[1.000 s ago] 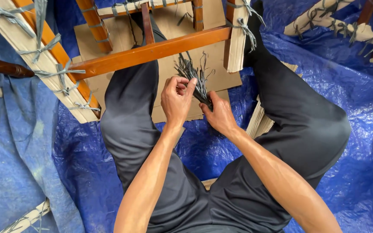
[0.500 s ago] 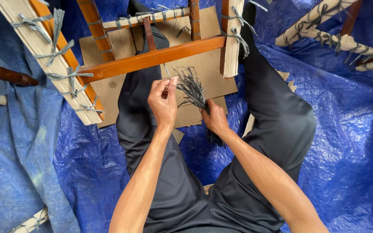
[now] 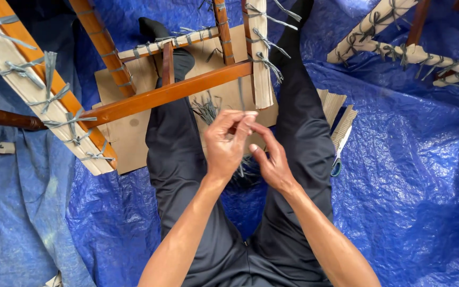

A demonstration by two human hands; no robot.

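The person sits on a blue tarp [image 3: 399, 175] with both legs stretched out in dark trousers, and two bare hands meet above the lap. The left hand [image 3: 227, 143] has its thumb and fingertips pinched together on one thin grey strand [image 3: 241, 95], which stands nearly upright from the pinch toward the orange wooden rail [image 3: 171, 93]. The right hand [image 3: 273, 162] sits just beside and below it, fingers loosely curled and touching the left hand's fingertips; whether it also grips the strand cannot be told. Below the two hands a dark bundle of strands [image 3: 245, 178] shows between the thighs, mostly hidden by the hands.

Beyond the hands, one flat cardboard sheet [image 3: 128, 133] lies over the tarp between the knees, and a loose tuft of grey strands [image 3: 207, 109] rests on it just under the rail. The rail belongs to an overturned wooden chair frame [image 3: 102, 48] whose slats are padded with pale cardboard strips tied on with grey strands; along the long strip at the tarp's left edge [image 3: 27, 85], about five ties can be counted. One pair of scissors [image 3: 339, 157] with a teal handle lies just right of the right thigh, beside a stack of cardboard strips [image 3: 341, 109]. At the tarp's top right corner, more wrapped legs [image 3: 394, 48] lie well apart from the hands.
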